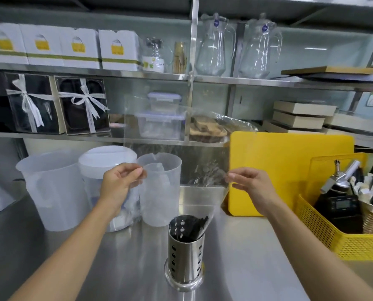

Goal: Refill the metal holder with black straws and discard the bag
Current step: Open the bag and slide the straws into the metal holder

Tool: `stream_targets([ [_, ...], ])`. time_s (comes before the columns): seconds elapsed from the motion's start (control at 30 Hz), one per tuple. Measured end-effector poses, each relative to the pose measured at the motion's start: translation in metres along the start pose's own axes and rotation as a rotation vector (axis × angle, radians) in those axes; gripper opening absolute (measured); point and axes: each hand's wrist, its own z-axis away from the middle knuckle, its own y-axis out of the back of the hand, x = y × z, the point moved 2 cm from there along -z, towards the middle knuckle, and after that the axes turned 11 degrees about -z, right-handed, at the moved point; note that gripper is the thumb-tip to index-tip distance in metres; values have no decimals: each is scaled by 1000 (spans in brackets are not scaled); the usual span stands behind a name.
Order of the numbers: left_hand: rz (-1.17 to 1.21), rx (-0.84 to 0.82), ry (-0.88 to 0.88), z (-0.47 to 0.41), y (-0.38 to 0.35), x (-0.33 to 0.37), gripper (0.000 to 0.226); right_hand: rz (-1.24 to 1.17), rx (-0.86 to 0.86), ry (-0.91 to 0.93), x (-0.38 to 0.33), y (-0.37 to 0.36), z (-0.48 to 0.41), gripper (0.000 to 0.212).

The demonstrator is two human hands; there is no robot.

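Note:
A perforated metal holder (184,253) stands upright on the steel counter, low in the middle. Black straws (199,224) sit inside it, their tops showing at the rim. A clear plastic bag (177,135) hangs stretched above the holder, and its lower tip touches the straws. My left hand (121,181) pinches the bag's left edge. My right hand (251,183) pinches its right edge. Both hands are held level, well above the holder.
Two translucent plastic jugs (55,190) (159,192) and a lidded container (107,161) stand at the left. A yellow cutting board (290,170) leans at the back right. A yellow basket (333,240) with tools sits at the right. Shelves carry boxes and glass pitchers (216,44).

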Motion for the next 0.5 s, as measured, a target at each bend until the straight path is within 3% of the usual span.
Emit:
stream_targets([
  [0.27, -103, 26, -300, -10, -10, 73, 16, -150, 54, 277, -70, 9, -16, 8],
  [0.5, -19, -120, -267, -1, -56, 91, 8, -202, 225, 344, -87, 71, -5, 4],
])
